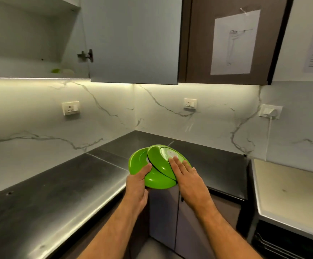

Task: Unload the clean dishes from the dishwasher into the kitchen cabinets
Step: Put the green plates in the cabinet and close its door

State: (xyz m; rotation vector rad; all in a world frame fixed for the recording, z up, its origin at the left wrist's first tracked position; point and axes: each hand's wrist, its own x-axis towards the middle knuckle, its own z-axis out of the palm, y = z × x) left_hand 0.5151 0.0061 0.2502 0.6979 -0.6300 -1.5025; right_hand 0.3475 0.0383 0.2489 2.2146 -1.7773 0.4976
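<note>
**Op:** Along the corner run, biggest first: dark worktop (58,186) wrapping left to right under a marble splashback (170,109) lit from below the wall units. Upper left cabinet (21,40) stands open, its door (133,40) swung out towards me. Brown unit (198,40) to the right is closed, with a paper sheet (235,42) taped on it.

**Log:** And the task items?

**Op:** Two green plates (156,176), held together in the air over the inner corner of the worktop, tilted, undersides towards me, one overlapping the other. They do not look to be resting on the worktop.

**Log:** Hands?

**Op:** Left hand (138,181) grips the lower left edge of the plates, thumb curled over the rim. Right hand (186,174) lies flat against the nearer plate's back, fingers straight and together, pressing rather than gripping.

**Log:** Progress?

**Op:** My read: partway. On the open cabinet's bottom shelf sits something green (55,70) beside a pale round piece (68,71), blurred, likely dishes already put away. This pair is in transit and not yet shelved. Dishwasher is out of view, so I cannot tell how much remains inside it.

**Log:** Small stuff?

**Op:** Three wall sockets; the right one (270,111) has a cable plugged in. Door hinge (86,55) visible on the open cabinet.
</note>
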